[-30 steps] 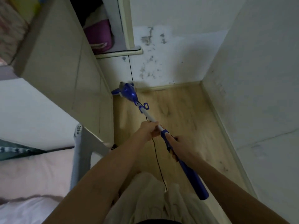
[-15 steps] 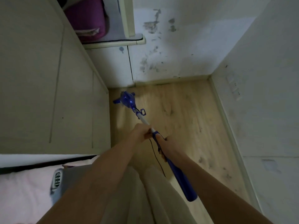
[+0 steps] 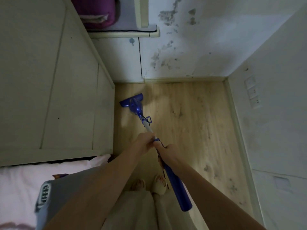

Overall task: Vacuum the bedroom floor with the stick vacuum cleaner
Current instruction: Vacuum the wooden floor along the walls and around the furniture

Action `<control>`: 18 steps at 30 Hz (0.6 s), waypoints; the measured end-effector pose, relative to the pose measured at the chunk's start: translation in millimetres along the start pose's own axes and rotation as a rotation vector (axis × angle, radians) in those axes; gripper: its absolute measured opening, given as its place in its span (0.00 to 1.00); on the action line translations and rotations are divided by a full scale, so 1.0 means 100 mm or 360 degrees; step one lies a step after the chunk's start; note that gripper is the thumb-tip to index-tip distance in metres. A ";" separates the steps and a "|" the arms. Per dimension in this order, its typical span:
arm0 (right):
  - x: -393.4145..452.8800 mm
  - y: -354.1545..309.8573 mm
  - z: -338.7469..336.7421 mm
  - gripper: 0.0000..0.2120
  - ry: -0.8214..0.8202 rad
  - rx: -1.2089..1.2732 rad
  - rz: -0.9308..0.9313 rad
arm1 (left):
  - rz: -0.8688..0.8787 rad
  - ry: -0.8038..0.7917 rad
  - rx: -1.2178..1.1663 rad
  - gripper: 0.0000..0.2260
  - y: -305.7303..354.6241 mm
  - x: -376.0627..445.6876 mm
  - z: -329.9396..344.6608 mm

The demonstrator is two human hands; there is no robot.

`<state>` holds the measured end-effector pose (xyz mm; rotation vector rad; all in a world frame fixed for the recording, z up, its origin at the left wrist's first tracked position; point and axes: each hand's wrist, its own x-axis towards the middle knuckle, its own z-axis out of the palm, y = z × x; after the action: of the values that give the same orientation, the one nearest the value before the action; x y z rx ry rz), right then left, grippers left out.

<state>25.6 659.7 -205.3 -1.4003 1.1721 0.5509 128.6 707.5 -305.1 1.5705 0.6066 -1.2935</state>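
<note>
Dim, flat light – the floor (image 3: 191, 130) brightest at centre, cabinet (image 3: 49, 80) on the left in shade; soft, grainy, wide-angle bending at the edges.

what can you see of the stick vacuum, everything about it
The stick vacuum looks like blue plastic with a pale grey tube in its middle section. Its flat floor head rests on the wooden floor, close to the cream cabinet, apart from the back wall. The stick slants from the head back toward the person. The left hand grips the tube; the right hand grips the blue handle just behind. A thin dark cord hangs along it.
</note>
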 end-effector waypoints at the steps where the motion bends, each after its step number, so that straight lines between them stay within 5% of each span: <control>1: -0.03 0.02 -0.03 0.17 -0.0079 0.0087 -0.0001 | 0.0015 -0.0032 -0.0087 0.13 -0.02 -0.06 0.00; 5: -0.32 0.20 -0.24 0.12 -0.0263 0.0299 -0.0001 | -0.0009 -0.0126 -0.0337 0.15 -0.07 -0.44 0.03; 10: -0.79 0.44 -0.42 0.11 -0.0242 0.0393 0.0005 | 0.0078 -0.0192 -0.0134 0.20 -0.09 -1.04 0.06; 18: -0.93 0.33 -0.04 0.25 0.0040 0.0166 0.0006 | 0.0262 -0.0121 0.0154 0.18 -0.08 -1.45 0.06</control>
<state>-40.2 692.4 -139.4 -1.3197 1.2071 0.4696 74.4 733.2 -172.5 1.6068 0.3639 -1.2672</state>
